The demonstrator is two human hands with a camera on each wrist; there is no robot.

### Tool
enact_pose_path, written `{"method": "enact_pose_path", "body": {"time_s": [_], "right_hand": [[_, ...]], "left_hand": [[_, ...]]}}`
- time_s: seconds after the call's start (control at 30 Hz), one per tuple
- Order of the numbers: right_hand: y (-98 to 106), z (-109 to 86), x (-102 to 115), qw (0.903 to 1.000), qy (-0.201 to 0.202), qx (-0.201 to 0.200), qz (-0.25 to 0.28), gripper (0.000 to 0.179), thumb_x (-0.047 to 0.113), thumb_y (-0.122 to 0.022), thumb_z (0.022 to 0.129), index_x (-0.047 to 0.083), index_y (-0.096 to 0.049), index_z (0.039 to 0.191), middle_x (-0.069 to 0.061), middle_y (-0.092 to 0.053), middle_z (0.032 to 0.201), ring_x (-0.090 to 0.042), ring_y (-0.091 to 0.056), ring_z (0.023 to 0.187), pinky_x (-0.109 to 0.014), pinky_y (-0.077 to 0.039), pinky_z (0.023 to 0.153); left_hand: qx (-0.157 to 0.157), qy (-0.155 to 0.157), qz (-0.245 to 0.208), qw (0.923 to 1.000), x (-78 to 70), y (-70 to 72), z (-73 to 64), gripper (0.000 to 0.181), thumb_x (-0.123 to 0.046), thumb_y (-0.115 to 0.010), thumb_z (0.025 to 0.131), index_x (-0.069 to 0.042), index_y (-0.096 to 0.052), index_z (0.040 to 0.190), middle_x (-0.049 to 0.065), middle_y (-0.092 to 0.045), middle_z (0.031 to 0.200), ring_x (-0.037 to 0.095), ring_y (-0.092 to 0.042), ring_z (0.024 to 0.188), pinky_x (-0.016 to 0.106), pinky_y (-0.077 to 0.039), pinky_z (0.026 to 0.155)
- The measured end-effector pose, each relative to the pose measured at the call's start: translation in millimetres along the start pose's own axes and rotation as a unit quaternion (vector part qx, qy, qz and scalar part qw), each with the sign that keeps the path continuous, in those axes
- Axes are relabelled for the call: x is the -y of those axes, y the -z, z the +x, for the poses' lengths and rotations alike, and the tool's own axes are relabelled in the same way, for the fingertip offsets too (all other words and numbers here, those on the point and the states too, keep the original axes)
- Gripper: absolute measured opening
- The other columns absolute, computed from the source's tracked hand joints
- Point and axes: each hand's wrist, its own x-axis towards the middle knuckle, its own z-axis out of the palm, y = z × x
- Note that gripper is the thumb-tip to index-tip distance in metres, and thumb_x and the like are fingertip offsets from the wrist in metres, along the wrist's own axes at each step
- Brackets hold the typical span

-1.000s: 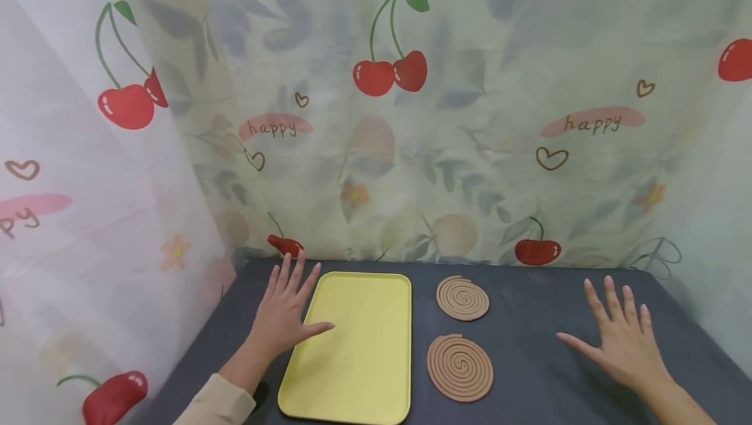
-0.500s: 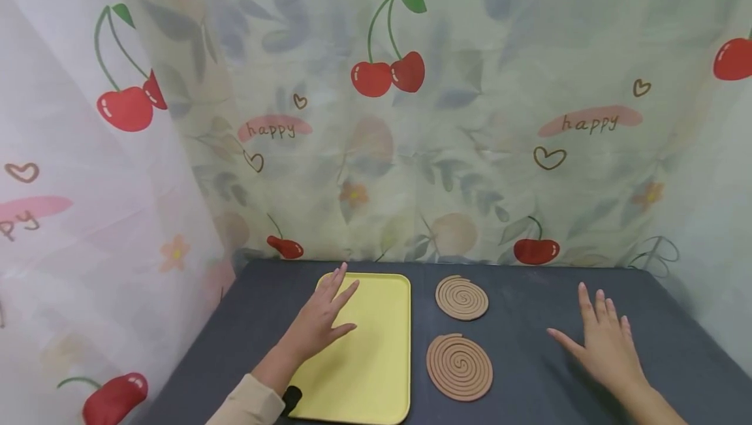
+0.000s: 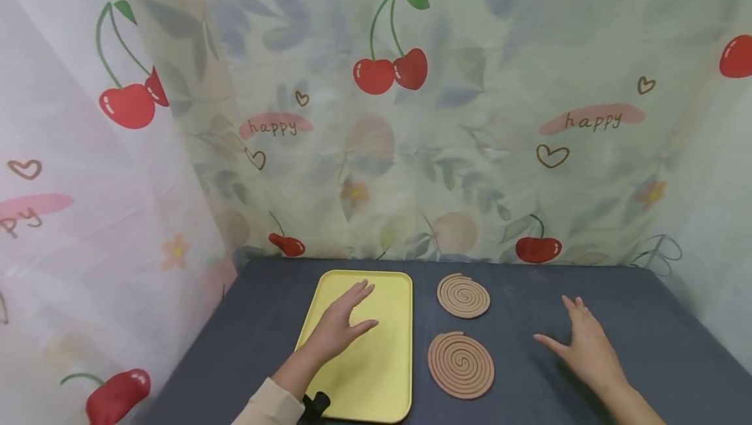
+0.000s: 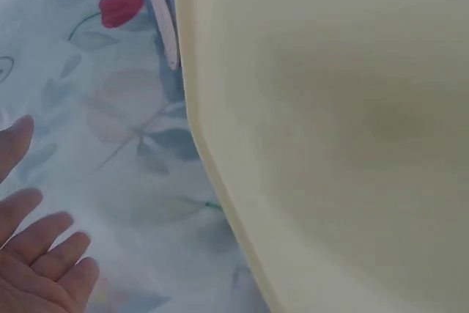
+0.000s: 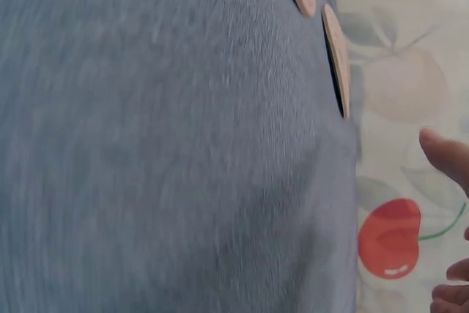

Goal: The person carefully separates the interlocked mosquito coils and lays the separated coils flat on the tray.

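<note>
My left hand (image 3: 339, 326) hovers over the yellow rectangular tray (image 3: 390, 353), thumb apart from its extended fingers and nothing held. The left wrist view has its fingers (image 4: 55, 243) at the lower left, beside the tray's pale edge (image 4: 192, 100). To the right of the tray lie two flat brown spiral discs, a smaller far one (image 3: 463, 296) and a bigger near one (image 3: 461, 365). My right hand (image 3: 590, 350) is over the dark cloth right of the discs, thumb spread and holding nothing. Only part of it (image 5: 454, 163) enters the right wrist view.
A dark grey cloth (image 3: 517, 320) covers the table. Curtains printed with cherries (image 3: 376, 170) enclose the back and both sides. A black device (image 3: 316, 405) sits at the left wrist, overlapping the tray's near left corner in the head view.
My left hand has moved right, from the tray's left edge to over the tray, and turned sideways. My right hand has shifted left and slightly nearer, its fingers drawing together. Tray and discs stay put.
</note>
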Motion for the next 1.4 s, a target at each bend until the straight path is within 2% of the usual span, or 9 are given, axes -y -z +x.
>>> {"method": "enact_pose_path", "body": {"time_s": [0.13,0.3,0.53,0.7,0.8,0.87,1.03,1.17,1.4], "right_hand": [[-4,4.1,9,0.9996,-0.018,0.008,-0.019,0.098,0.049,-0.076,0.068,-0.016,-0.038,0.131,-0.043,-0.032,0.134,-0.058,-0.033,0.119,-0.067,-0.031,0.091],[-13,4.3,21,0.9995,-0.027,0.015,-0.006,0.088,0.044,-0.077,0.070,-0.014,-0.043,0.128,-0.041,-0.039,0.130,-0.055,-0.040,0.115,-0.064,-0.036,0.091],[-24,8.2,30,0.9972,-0.058,0.029,0.037,0.076,0.040,-0.076,0.073,-0.010,-0.051,0.124,-0.033,-0.053,0.119,-0.043,-0.056,0.100,-0.054,-0.046,0.081],[-30,9.9,31,0.9939,-0.079,0.048,0.060,0.066,0.038,-0.076,0.074,-0.008,-0.057,0.118,-0.029,-0.059,0.111,-0.037,-0.062,0.092,-0.047,-0.050,0.077],[-34,10.5,34,0.9918,-0.081,0.056,0.082,0.063,0.038,-0.075,0.075,-0.008,-0.060,0.114,-0.026,-0.063,0.108,-0.032,-0.064,0.087,-0.043,-0.052,0.073],[-36,10.6,36,0.9900,-0.083,0.057,0.099,0.061,0.038,-0.075,0.075,-0.008,-0.061,0.112,-0.025,-0.065,0.105,-0.028,-0.066,0.083,-0.039,-0.053,0.070],[-46,8.5,42,0.9839,-0.093,0.062,0.139,0.049,0.030,-0.077,0.074,-0.007,-0.066,0.105,-0.017,-0.070,0.092,-0.017,-0.064,0.071,-0.030,-0.051,0.062],[-54,6.1,46,0.9774,-0.099,0.077,0.171,0.038,0.024,-0.078,0.074,-0.005,-0.068,0.098,-0.007,-0.069,0.081,-0.010,-0.061,0.067,-0.024,-0.048,0.059],[-64,5.1,55,0.9657,-0.092,0.102,0.220,0.029,0.016,-0.077,0.074,-0.005,-0.069,0.092,-0.005,-0.068,0.075,-0.010,-0.061,0.065,-0.021,-0.047,0.058]], "left_hand": [[0.022,0.031,-0.079,0.9962,-1.6,-15.3,9.3,0.051,-0.024,-0.066,0.086,-0.008,-0.052,0.132,0.013,-0.050,0.138,0.030,-0.044,0.129,0.046,-0.039,0.102],[0.044,0.059,-0.157,0.9848,-8.4,-34.1,19.6,0.044,-0.024,-0.063,0.088,-0.007,-0.056,0.128,0.011,-0.056,0.132,0.029,-0.049,0.126,0.044,-0.040,0.102],[0.033,0.088,-0.219,0.9712,-18.0,-56.0,32.7,0.037,-0.022,-0.062,0.089,-0.005,-0.061,0.122,0.015,-0.060,0.125,0.032,-0.055,0.118,0.043,-0.045,0.097],[0.040,0.108,-0.255,0.9600,-25.1,-70.1,37.7,0.035,-0.019,-0.061,0.090,-0.003,-0.061,0.120,0.017,-0.061,0.123,0.033,-0.057,0.115,0.043,-0.047,0.093],[0.033,0.130,-0.264,0.9552,-28.2,-75.3,37.9,0.033,-0.014,-0.061,0.089,0.001,-0.062,0.119,0.018,-0.062,0.120,0.032,-0.059,0.111,0.040,-0.049,0.091],[0.029,0.145,-0.258,0.9549,-30.3,-78.2,37.3,0.030,-0.011,-0.062,0.088,0.002,-0.063,0.116,0.017,-0.065,0.116,0.030,-0.062,0.106,0.038,-0.051,0.088],[0.034,0.154,-0.232,0.9599,-37.5,-89.5,34.1,0.025,-0.007,-0.063,0.086,0.003,-0.067,0.109,0.014,-0.069,0.105,0.025,-0.065,0.096,0.033,-0.053,0.077],[0.029,0.171,-0.222,0.9594,-43.9,-100.8,33.2,0.024,-0.006,-0.063,0.086,0.002,-0.067,0.109,0.012,-0.069,0.104,0.022,-0.065,0.095,0.031,-0.053,0.075],[0.037,0.205,-0.242,0.9479,-56.2,-116.5,35.6,0.026,-0.004,-0.060,0.087,0.004,-0.065,0.111,0.015,-0.067,0.107,0.024,-0.063,0.099,0.034,-0.053,0.079]]}}
